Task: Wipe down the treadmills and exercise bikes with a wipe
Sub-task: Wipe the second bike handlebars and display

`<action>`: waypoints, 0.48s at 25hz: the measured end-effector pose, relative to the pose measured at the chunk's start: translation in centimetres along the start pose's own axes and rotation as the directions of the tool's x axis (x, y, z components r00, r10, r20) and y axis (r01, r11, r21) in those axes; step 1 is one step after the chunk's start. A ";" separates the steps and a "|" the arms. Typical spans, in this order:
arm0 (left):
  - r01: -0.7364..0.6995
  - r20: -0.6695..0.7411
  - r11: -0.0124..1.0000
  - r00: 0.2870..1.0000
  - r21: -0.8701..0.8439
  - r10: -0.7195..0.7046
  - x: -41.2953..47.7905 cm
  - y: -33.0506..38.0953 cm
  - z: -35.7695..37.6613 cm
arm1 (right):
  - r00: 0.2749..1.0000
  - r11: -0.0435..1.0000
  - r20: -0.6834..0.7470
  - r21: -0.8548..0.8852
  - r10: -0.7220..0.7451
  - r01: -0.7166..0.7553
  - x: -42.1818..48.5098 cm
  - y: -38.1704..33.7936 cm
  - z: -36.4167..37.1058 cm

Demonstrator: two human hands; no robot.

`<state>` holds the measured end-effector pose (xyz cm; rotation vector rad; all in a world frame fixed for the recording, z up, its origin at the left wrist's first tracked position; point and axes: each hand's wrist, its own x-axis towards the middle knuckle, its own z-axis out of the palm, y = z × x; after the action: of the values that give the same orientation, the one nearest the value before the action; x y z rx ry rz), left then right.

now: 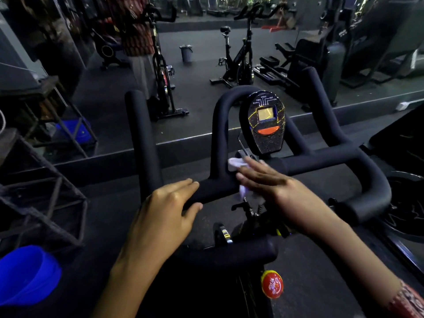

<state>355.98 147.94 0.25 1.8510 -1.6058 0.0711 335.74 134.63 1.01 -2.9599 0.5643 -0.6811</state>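
Nearest, red knob (271,284) low on the frame; above it the left hand (167,207) rests on the left part of the exercise bike handlebar (332,157), fingers laid straight over the foam, thumb apparently against the front, not wrapped. Right hand (270,180) lies flat, fingers straight, pressing the white wipe (236,162) onto the bar's centre; the wipe sits under the palm and fingers, sticking out past the fingertips and below the palm. Console (266,120) just behind, another bike (238,60) well beyond.
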 end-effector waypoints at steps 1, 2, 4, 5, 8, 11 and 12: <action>-0.024 0.002 1.000 1.000 -0.009 0.024 0.1 0.3 0.2 | 0.999 0.998 -0.041 -0.053 0.030 -0.032 -1.1 0.4 -0.7; -0.055 0.000 0.998 0.998 -0.011 0.055 0.3 0.7 0.3 | 0.994 0.992 -0.094 -0.112 0.054 -0.064 -2.0 0.4 -1.3; -0.146 -0.012 0.989 0.989 0.003 0.146 0.9 1.9 0.9 | 0.958 0.974 -0.248 -0.135 0.144 -0.181 -2.4 0.2 -1.8; -0.201 -0.016 0.979 0.979 0.021 0.201 1.4 2.4 1.3 | 0.934 0.966 -0.282 -0.075 0.217 -0.247 -2.1 0.1 -1.5; -0.315 0.017 0.946 0.949 0.079 0.315 2.6 4.0 3.6 | 0.899 0.932 -0.248 0.115 0.361 -0.343 -1.6 -0.8 1.4; -0.320 0.062 0.937 0.947 0.138 0.314 2.8 4.4 5.6 | 0.901 0.913 -0.214 0.252 0.377 -0.322 -3.7 -1.6 1.8; -0.300 0.051 0.945 0.954 0.127 0.296 2.8 4.4 5.9 | 0.905 0.910 -0.209 0.277 0.370 -0.308 -4.5 -1.9 1.0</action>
<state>350.52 142.43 -1.02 1.6973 -1.9342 0.2915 333.00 137.97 -1.50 -2.4756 0.9207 -1.0169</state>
